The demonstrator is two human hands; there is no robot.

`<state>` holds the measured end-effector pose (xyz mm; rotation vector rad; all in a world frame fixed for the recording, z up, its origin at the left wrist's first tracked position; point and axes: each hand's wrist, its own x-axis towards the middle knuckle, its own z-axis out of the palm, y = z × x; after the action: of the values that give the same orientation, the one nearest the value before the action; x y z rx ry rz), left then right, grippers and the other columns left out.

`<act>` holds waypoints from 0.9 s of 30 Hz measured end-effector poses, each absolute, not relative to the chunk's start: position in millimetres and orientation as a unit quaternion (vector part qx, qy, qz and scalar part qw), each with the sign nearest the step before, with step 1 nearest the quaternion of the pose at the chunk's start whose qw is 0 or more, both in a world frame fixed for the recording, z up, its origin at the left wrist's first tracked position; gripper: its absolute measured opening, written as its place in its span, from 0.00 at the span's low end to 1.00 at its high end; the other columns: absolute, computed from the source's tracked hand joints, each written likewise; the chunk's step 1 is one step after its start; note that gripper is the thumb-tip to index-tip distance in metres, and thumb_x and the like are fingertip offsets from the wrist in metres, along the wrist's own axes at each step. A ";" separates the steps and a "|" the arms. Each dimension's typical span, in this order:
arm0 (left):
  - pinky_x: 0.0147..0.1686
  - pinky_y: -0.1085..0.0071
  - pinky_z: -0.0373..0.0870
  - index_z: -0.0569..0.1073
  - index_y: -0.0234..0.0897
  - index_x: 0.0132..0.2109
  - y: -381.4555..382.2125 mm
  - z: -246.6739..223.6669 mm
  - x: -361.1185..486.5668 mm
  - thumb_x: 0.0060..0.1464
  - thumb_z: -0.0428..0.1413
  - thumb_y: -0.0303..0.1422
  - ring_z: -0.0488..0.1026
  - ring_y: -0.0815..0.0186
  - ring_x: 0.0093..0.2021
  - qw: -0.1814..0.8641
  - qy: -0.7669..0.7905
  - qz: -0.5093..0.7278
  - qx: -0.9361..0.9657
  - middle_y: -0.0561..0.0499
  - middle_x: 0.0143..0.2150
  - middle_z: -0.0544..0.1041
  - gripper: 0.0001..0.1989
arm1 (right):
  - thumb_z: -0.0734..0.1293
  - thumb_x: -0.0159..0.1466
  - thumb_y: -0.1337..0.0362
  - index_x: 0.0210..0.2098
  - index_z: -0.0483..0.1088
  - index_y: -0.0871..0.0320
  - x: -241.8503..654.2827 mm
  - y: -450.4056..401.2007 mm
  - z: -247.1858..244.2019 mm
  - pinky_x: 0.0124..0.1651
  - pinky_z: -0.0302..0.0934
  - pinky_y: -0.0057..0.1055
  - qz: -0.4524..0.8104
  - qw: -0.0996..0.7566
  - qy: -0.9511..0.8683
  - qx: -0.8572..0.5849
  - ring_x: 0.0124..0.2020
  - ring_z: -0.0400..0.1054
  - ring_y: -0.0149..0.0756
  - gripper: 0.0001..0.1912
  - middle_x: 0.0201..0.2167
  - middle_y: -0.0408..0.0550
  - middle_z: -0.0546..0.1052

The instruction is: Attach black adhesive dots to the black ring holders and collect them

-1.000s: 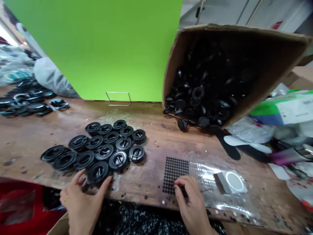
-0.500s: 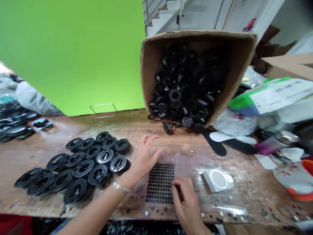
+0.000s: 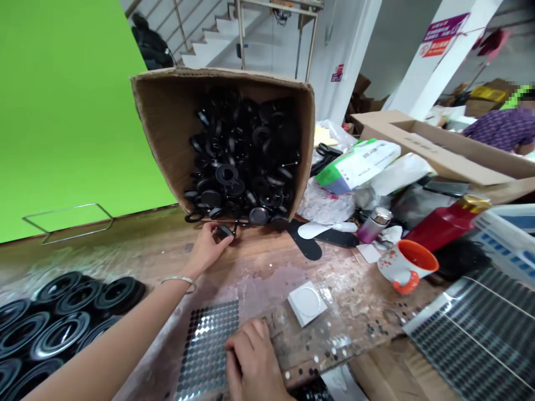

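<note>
Between the thumb and fingers of the left hand (image 3: 208,249) sits a black round part (image 3: 225,230), small and dark, with a dull, flattish face partly covered by the fingers; a thin dark piece shows just to its right, though whether the two are joined cannot be made out. The part is at the bench (image 3: 251,262), just in front of the lower lip of a tipped cardboard carton (image 3: 155,120). The left hand's thumb and fingers stand narrowly apart, lying against the part, but how firmly they press cannot be told. Beyond that hand, the carton's heap of black parts (image 3: 251,167) mixes solid discs and open rings, some catching glints of light. Nearer and to the left of the left forearm stand larger black rings (image 3: 79,297) in rows, with stepped rims and glossy highlights. The right hand (image 3: 254,362) is low and close, its fingers curled together, and whether they hold anything cannot be seen. It rests at the right edge of a dotted sheet (image 3: 211,340), whose small round spots shine silvery; ahead and to its right is a white block (image 3: 307,302) marked with a circle.
</note>
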<state>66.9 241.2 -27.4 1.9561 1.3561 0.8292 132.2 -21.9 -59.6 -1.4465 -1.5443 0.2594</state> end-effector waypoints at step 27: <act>0.21 0.72 0.70 0.71 0.34 0.29 51.2 42.8 -66.1 0.64 0.48 0.41 0.66 0.68 0.25 0.749 0.449 0.439 0.211 0.52 0.26 0.67 0.19 | 0.58 0.66 0.73 0.41 0.65 0.56 145.4 -31.3 -56.0 0.48 0.60 0.33 0.199 0.488 -0.623 -0.577 0.44 0.65 0.36 0.08 0.40 0.48 0.70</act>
<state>-66.1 51.2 42.8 0.4614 0.9817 0.9590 145.4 -31.3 -56.0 -1.4036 -1.5147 0.4840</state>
